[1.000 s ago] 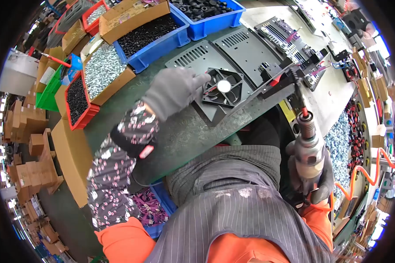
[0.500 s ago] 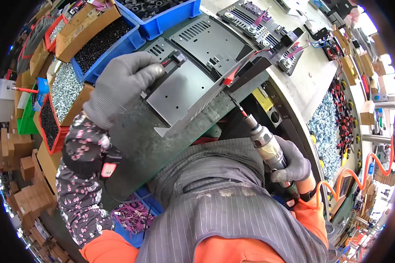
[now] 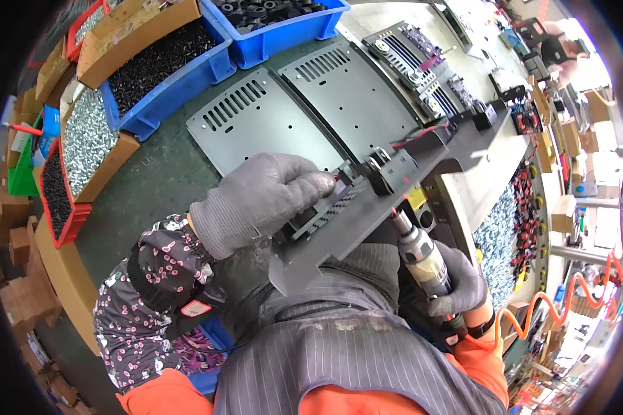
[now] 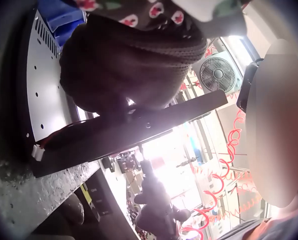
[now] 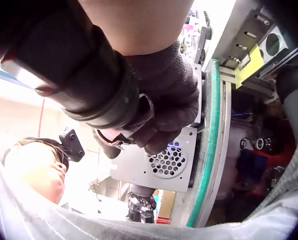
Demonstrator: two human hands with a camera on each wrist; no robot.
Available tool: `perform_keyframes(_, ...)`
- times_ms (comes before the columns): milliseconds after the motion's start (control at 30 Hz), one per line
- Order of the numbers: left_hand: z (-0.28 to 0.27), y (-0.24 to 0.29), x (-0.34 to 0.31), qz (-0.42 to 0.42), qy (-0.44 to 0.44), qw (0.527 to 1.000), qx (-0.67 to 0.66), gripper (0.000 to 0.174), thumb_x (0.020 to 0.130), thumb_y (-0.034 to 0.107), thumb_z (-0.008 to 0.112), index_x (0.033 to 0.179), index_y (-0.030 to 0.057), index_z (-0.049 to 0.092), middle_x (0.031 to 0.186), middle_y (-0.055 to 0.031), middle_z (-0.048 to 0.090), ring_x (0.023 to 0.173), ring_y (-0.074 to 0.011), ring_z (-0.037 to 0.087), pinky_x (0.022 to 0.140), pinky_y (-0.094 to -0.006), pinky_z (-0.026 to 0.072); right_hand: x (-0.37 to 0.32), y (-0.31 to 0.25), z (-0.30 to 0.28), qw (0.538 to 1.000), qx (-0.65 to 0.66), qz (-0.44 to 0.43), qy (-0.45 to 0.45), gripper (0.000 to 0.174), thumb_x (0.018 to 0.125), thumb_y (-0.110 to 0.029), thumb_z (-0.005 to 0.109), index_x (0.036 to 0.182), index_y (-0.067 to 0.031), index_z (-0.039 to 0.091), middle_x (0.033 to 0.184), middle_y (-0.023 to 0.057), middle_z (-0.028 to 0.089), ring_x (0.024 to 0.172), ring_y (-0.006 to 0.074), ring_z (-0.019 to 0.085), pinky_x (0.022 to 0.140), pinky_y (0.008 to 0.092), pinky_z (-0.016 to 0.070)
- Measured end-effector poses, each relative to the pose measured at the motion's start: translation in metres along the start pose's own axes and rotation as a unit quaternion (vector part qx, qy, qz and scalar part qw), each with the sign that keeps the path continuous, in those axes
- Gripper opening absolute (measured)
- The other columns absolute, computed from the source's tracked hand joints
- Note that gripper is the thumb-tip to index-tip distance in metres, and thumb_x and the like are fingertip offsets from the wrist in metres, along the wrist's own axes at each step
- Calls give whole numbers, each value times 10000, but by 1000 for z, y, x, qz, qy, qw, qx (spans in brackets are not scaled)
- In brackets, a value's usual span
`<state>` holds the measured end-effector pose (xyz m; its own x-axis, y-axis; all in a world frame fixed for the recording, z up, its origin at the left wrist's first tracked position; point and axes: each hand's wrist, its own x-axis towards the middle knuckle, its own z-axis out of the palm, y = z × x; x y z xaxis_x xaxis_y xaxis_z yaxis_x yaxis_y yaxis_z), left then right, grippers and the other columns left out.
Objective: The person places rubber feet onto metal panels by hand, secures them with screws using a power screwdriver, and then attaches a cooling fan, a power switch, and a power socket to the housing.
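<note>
My gloved left hand [image 3: 259, 197] pinches a black fan [image 3: 323, 205], mostly hidden behind the fingers, at the inner side of an upright metal flange [image 3: 356, 228]. The flange runs along the front of a dark slotted metal panel [image 3: 256, 128]; its honeycomb vent [image 5: 167, 162] shows in the right wrist view. A thin wire ending in a white connector [image 4: 37, 152] hangs by the flange. My gloved right hand [image 3: 457, 283] grips an air screwdriver [image 3: 424, 259] outside the flange, bit toward it. Black fittings [image 3: 391, 171] sit farther along the flange.
Bins of black screws [image 3: 163, 66], silver screws [image 3: 90, 138] and black parts [image 3: 273, 10] stand at the back left. Another slotted panel [image 3: 353, 86] and finned assemblies [image 3: 408, 66] lie to the right. An orange coiled hose [image 3: 540, 304] trails at the right.
The fan, earlier flat on the panel under my left hand, is lifted on edge and brought to the flange. The screwdriver has swung leftward, its bit coming in beside the flange.
</note>
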<state>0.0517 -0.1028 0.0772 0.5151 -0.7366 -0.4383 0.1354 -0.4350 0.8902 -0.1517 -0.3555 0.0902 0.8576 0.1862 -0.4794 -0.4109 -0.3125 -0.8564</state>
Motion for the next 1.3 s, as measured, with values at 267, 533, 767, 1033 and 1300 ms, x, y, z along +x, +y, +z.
perform_keyframes(267, -9, 5, 8, 18, -35, 999, 19, 314, 910, 280, 532, 991, 4, 658, 753, -52, 621, 696, -110, 555, 660, -272, 463, -11, -2, 6, 985, 126, 103, 49, 845, 498, -475, 872, 1098, 1, 515, 810, 21, 589, 712, 100, 523, 671, 269, 438)
perform_keyframes(533, -10, 10, 13, 29, -77, 996, 32, 287, 905, 258, 547, 955, -6, 647, 743, -87, 631, 689, -144, 568, 663, -299, 466, -10, 0, 9, 980, 168, 91, 54, 920, 462, -412, 896, 1160, 17, 477, 839, 16, 573, 711, 90, 509, 655, 250, 430)
perform_keyframes(767, -4, 13, 10, 32, -75, 997, 10, 317, 906, 292, 556, 969, -6, 644, 779, -84, 644, 714, -143, 575, 702, -294, 473, -2, 1, 0, 998, 28, 25, 47, 844, 526, -396, 842, 1172, 15, 488, 831, 48, 598, 714, 142, 557, 686, 289, 453)
perform_keyframes(1033, -17, -36, -12, 142, 23, 985, -90, 305, 946, 185, 450, 1140, -24, 558, 812, -46, 618, 636, -78, 477, 590, -213, 425, -9, 8, 5, 999, 17, -3, 45, 787, 509, -343, 831, 1127, 17, 501, 759, 15, 584, 662, 114, 533, 636, 277, 450)
perform_keyframes(1300, 10, -115, -66, 59, 126, 781, -609, 353, 978, 268, 425, 1191, -1, 509, 863, -40, 591, 548, -41, 381, 406, -151, 304, 17, 12, 51, 985, -9, -75, -153, 619, 628, -272, 802, 1115, -22, 512, 776, 57, 615, 681, 154, 615, 630, 291, 487)
